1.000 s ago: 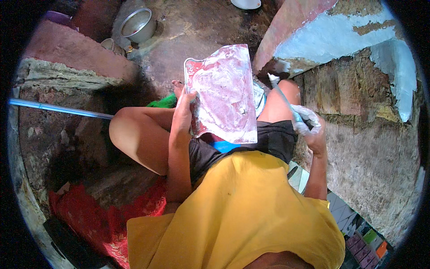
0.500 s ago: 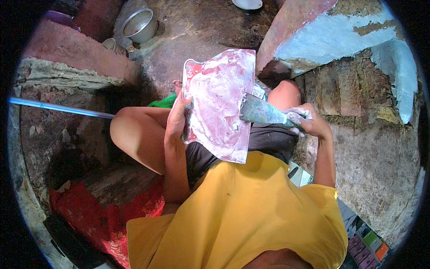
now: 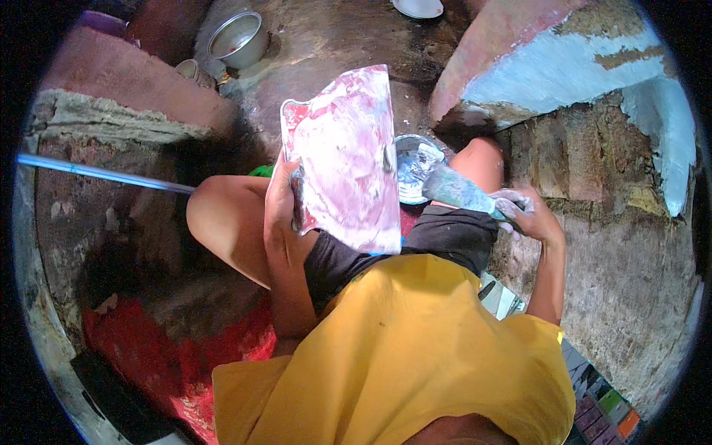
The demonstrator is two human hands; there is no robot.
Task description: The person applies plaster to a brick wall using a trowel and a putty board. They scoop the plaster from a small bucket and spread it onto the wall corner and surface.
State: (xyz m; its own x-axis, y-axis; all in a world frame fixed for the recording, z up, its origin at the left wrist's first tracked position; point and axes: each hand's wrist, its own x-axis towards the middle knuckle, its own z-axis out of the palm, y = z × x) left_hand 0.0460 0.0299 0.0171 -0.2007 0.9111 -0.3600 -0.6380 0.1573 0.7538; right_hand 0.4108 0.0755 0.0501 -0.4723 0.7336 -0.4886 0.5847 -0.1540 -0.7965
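A flat red board (image 3: 348, 159), its face smeared with whitish paste, is held upright-ish over my lap. My left hand (image 3: 280, 196) grips it by its notched left edge, thumb on the front. In my right hand (image 3: 525, 215), whitened with paste, is the handle of a putty knife (image 3: 460, 187). Its wide blade points left, apart from the board, and overlaps the view of a round tub (image 3: 409, 194) with white and blue inside. The tub sits between my knees, partly hidden by board and blade.
A metal pot (image 3: 256, 50) and a white plate (image 3: 419, 7) lie on the floor ahead. Rough wall blocks flank me, reddish on the left (image 3: 141, 81), pale blue on the right (image 3: 549, 67). A bluish rod (image 3: 104, 173) reaches my left knee; red cloth (image 3: 148, 356) lies behind it.
The putty knife has come off the board and moved right. The board has shifted left and slightly away from me, bringing the tub into view.
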